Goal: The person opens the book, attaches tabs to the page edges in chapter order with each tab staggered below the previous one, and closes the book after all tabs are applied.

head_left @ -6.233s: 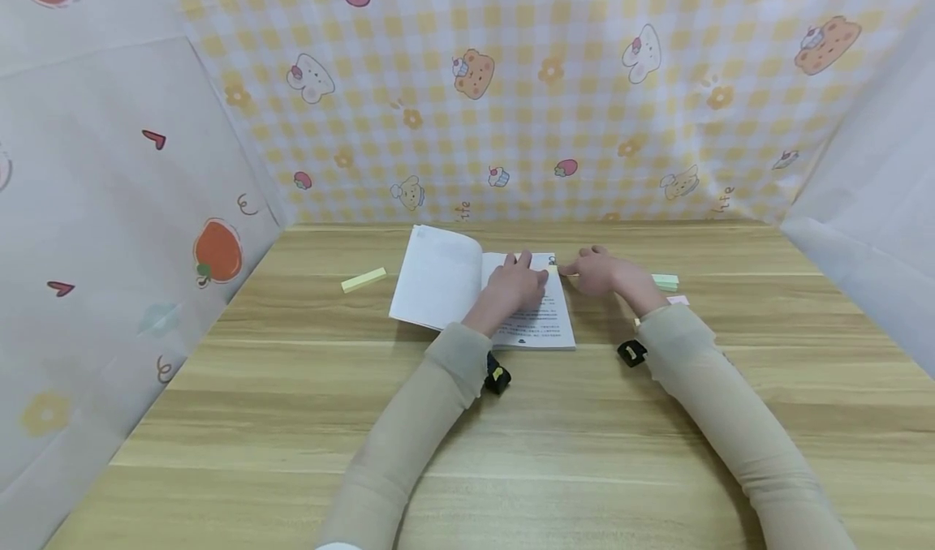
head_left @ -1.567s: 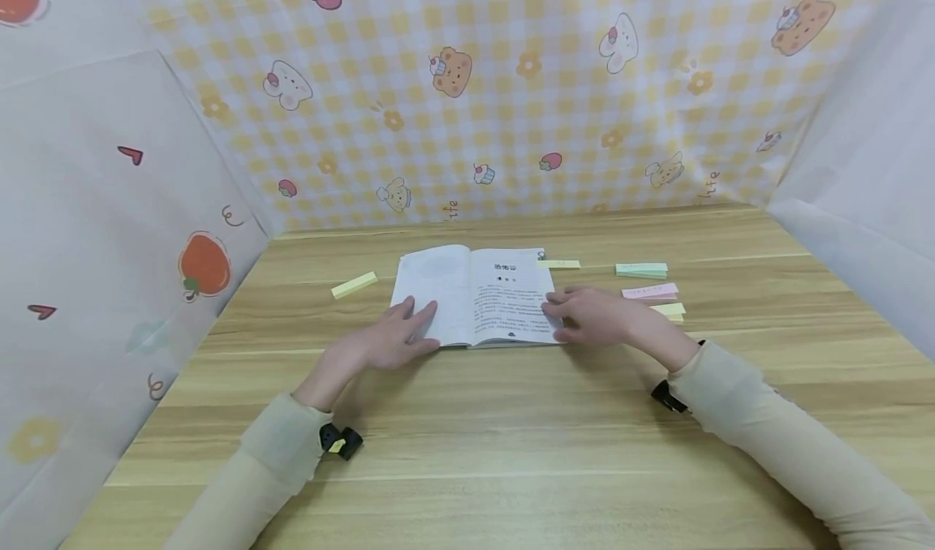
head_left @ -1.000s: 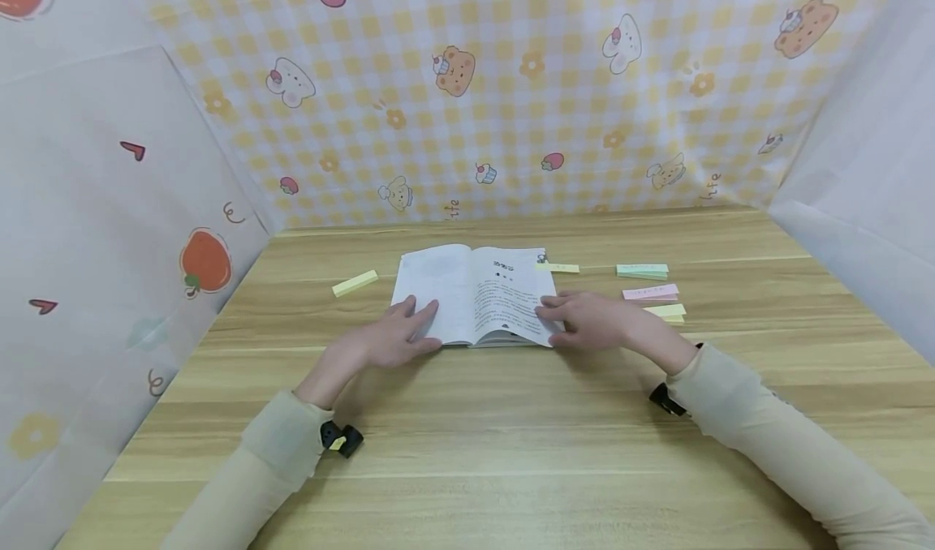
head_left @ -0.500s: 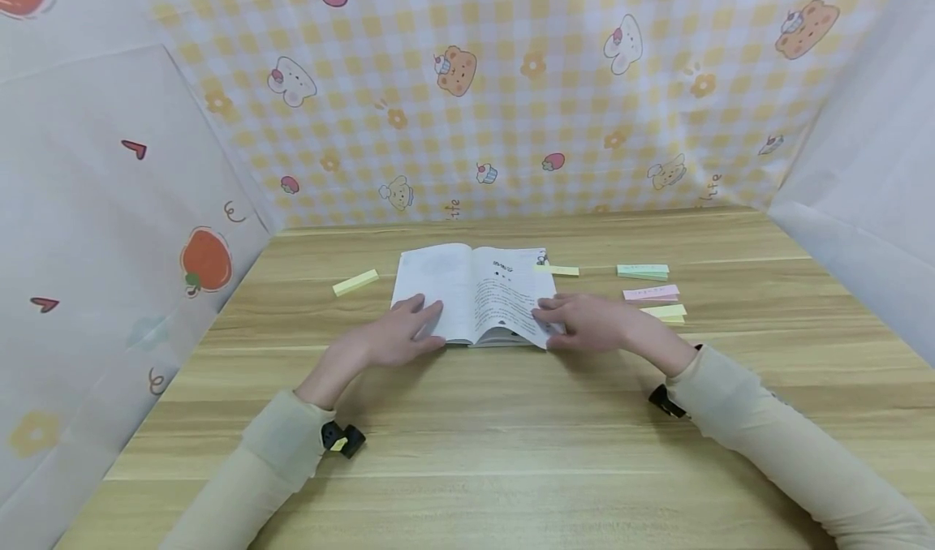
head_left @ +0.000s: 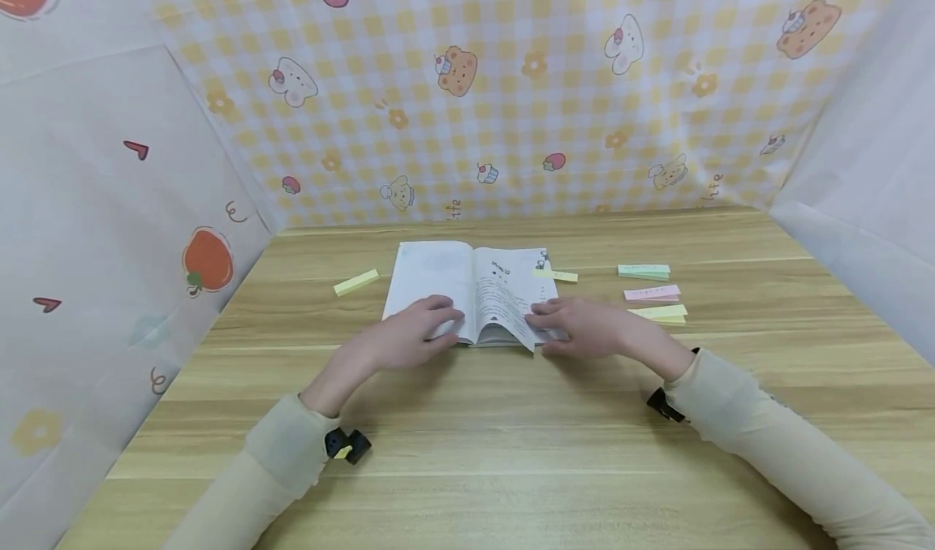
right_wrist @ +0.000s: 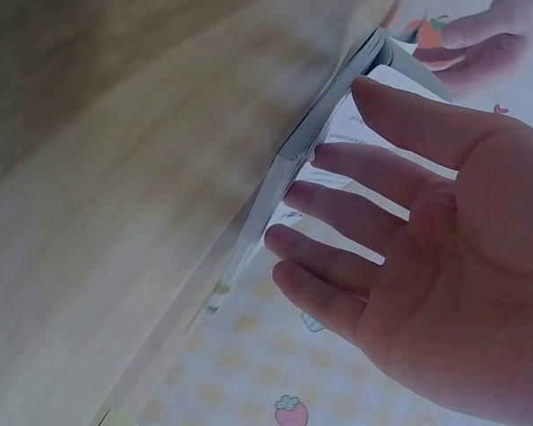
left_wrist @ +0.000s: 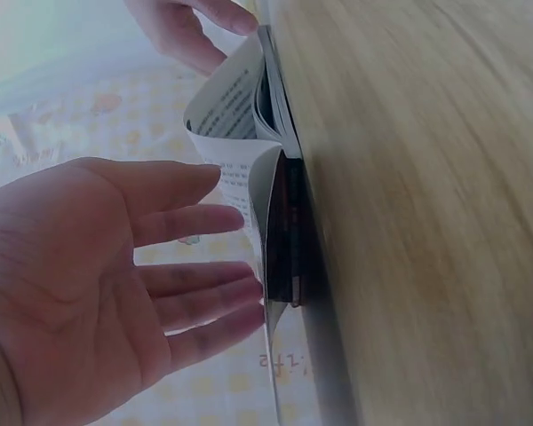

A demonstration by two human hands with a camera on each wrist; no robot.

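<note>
Paper page (head_left: 511,311) was lifted by the spread right hand (head_left: 584,328); left hand (head_left: 409,341), flat, pinned the book (head_left: 445,282); slow turning advised.

**A screened-off study desk**

This is a small desk booth set up for paper work rather than a lived-in room. A wood-grain desk (head_left: 511,453) is closed in on three sides by hung sheets: a yellow checked cloth (head_left: 511,88) printed with cartoon bears, rabbits and strawberries at the back, pale sheets with oranges and hearts at the left. On the desk lie an open book (head_left: 475,290) of printed text and several pads of sticky notes (head_left: 650,293) in green, pink and yellow.
</note>
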